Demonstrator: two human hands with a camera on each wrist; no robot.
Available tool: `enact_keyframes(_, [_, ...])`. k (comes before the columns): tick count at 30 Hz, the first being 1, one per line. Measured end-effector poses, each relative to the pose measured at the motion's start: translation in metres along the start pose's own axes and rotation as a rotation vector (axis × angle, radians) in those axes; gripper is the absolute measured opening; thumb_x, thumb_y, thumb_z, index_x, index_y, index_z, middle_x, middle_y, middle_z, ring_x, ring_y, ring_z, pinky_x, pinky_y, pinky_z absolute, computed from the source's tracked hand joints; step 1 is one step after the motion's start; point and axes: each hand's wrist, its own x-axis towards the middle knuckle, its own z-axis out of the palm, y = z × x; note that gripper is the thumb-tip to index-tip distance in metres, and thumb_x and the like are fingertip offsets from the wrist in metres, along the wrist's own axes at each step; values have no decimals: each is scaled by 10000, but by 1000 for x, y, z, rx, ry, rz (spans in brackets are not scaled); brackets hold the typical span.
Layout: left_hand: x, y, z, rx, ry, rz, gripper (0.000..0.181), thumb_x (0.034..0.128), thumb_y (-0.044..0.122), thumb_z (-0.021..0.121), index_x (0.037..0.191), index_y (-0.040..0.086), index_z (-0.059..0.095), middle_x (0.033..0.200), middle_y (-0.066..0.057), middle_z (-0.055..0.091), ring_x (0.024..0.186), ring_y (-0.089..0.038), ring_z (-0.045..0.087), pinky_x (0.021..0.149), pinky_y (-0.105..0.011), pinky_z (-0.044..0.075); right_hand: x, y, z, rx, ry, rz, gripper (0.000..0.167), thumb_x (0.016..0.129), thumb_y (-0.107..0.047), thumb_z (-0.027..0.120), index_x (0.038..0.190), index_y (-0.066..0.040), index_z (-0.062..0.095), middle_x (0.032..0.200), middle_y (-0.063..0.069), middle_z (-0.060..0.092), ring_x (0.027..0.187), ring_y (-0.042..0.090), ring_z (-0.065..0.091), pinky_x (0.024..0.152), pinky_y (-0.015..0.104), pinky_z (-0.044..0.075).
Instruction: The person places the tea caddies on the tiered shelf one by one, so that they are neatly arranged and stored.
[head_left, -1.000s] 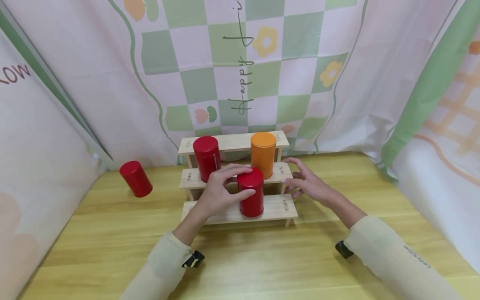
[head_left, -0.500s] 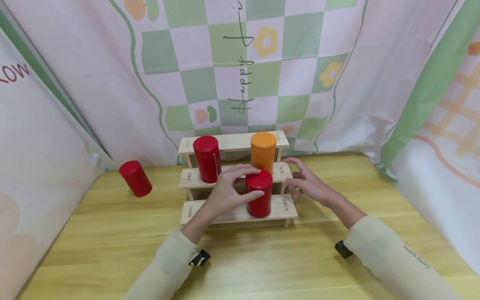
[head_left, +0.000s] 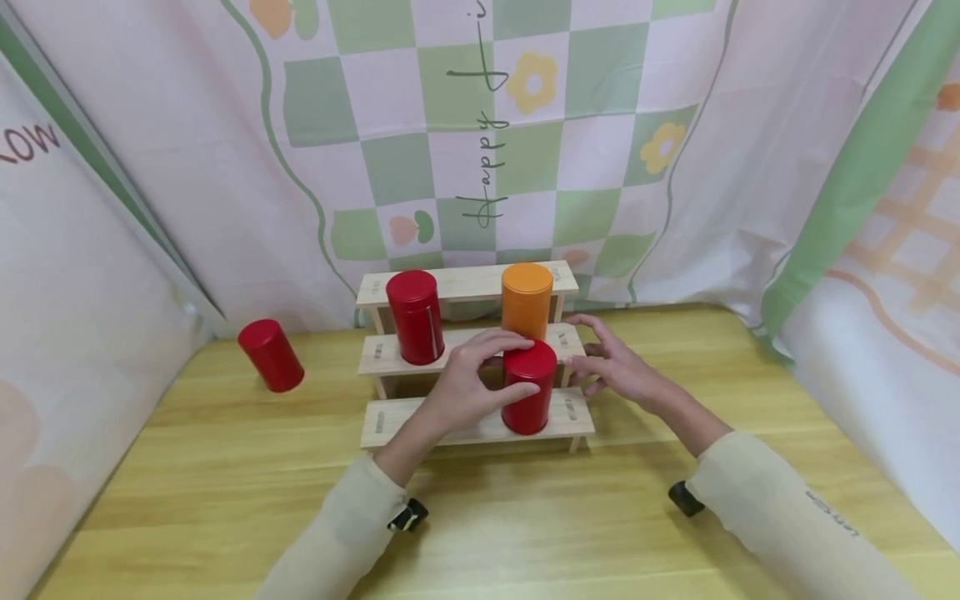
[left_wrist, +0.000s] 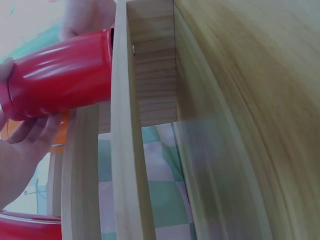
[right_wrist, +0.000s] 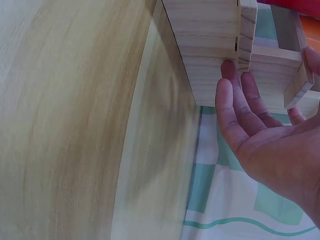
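Note:
My left hand [head_left: 468, 379] grips a red tin [head_left: 529, 387] with its thumb in front and fingers behind. That tin stands upright at the right part of the lowest step of a three-step wooden shelf [head_left: 468, 283]. In the left wrist view, the red tin [left_wrist: 62, 72] has its base against the step's board. My right hand [head_left: 618, 367] holds the right end of the middle step between thumb and fingers; other fingers reach the side panel in the right wrist view. An orange tin [head_left: 527, 300] and another red tin [head_left: 415, 317] stand on the middle step.
A third red tin [head_left: 272, 356] stands on the wooden table [head_left: 525, 525], left of the shelf. Behind the shelf hangs a checked curtain [head_left: 457, 125], and cloth panels border both sides.
My left hand has moved the red tin rightward along the lowest step, so it now stands in front of the orange tin. My right hand has stayed at the shelf's end.

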Motion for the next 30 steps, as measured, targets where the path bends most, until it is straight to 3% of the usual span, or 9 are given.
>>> enact_keyframes(10, [0, -4, 1, -13, -3, 10, 510, 872, 120, 845, 1350, 88, 670, 1364, -73, 632, 1257, -218, 583, 1002, -368, 560, 0, 0, 0, 0, 5, 1, 686, 1044, -175, 594, 1590, -120, 183, 1182, 286, 621, 948, 360, 676, 743, 454, 626])
enact_keyframes(18, [-2, -4, 1, -18, -1, -3, 527, 874, 127, 843, 1367, 96, 661, 1382, -81, 609, 1273, -231, 565, 1000, -436, 563, 0, 0, 0, 4, 3, -1, 683, 1045, -177, 592, 1589, -122, 183, 1204, 300, 610, 949, 353, 673, 737, 432, 627])
enact_keyframes(26, [-8, -3, -6, -53, 4, -6, 548, 879, 87, 827, 1390, 72, 629, 1413, -99, 581, 1297, -261, 552, 1001, -545, 548, 0, 1, 0, 3, 7, -3, 680, 1044, -170, 587, 1588, -116, 183, 1177, 278, 615, 948, 361, 670, 733, 435, 629])
enact_keyframes(30, [-15, -3, -13, -39, 11, -12, 547, 884, 75, 821, 1393, 79, 622, 1427, -87, 578, 1290, -247, 580, 984, -496, 566, 0, 1, 0, 6, 8, 1, 692, 1042, -169, 588, 1591, -101, 171, 1161, 261, 618, 951, 364, 665, 734, 434, 628])
